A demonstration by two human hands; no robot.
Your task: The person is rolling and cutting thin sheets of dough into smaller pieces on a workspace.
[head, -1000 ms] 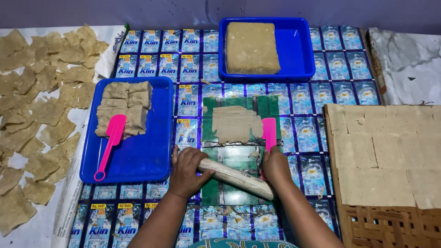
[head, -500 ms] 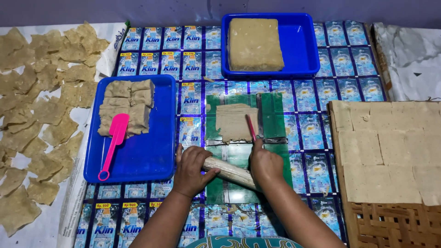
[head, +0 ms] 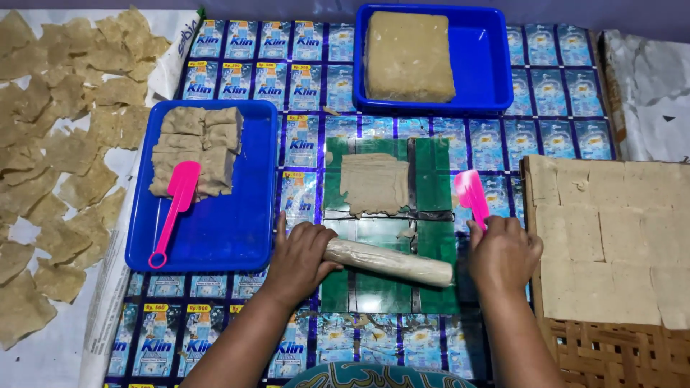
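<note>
A pale rolling pin (head: 392,261) lies across a green board (head: 384,223), just below a flattened square of beige dough (head: 374,184). My left hand (head: 300,260) grips the pin's left end. My right hand (head: 503,253) is off the pin's right end, at the board's right edge, and holds a pink spatula (head: 471,195) whose blade points away from me. Nothing covers the dough sheet.
A blue tray (head: 223,230) at left holds cut dough pieces (head: 198,147) and a second pink spatula (head: 172,212). A far blue tray (head: 496,57) holds a dough block (head: 408,55). Thin sheets (head: 618,237) lie on a woven rack at right; more dry at left (head: 57,144).
My right hand has moved from the pin's right end out past the board's right edge, carrying the pink spatula with it. The left hand stays on the pin.
</note>
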